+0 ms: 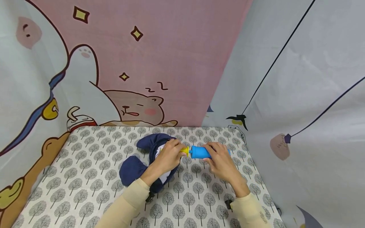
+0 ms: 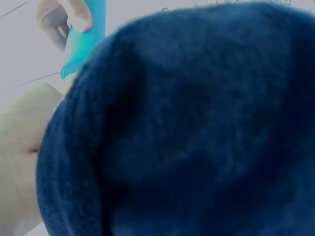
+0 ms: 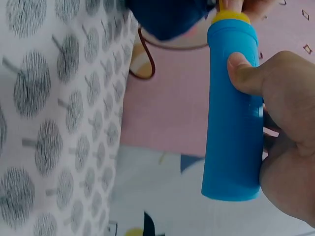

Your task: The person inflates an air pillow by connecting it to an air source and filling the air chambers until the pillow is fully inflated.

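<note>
The person's right hand (image 1: 221,161) grips a blue cylinder (image 1: 200,152); the left hand (image 1: 169,155) holds a yellow piece (image 1: 185,150) near its end, partly hiding a navy fabric item (image 1: 131,171) over tree-patterned cloth (image 1: 94,183).

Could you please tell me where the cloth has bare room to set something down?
Left of the navy item, toward the printed wall, is broad bare cloth; another patch lies between the sleeves. It's crowded where the navy item, left hand, blue tube and right hand cluster.
</note>
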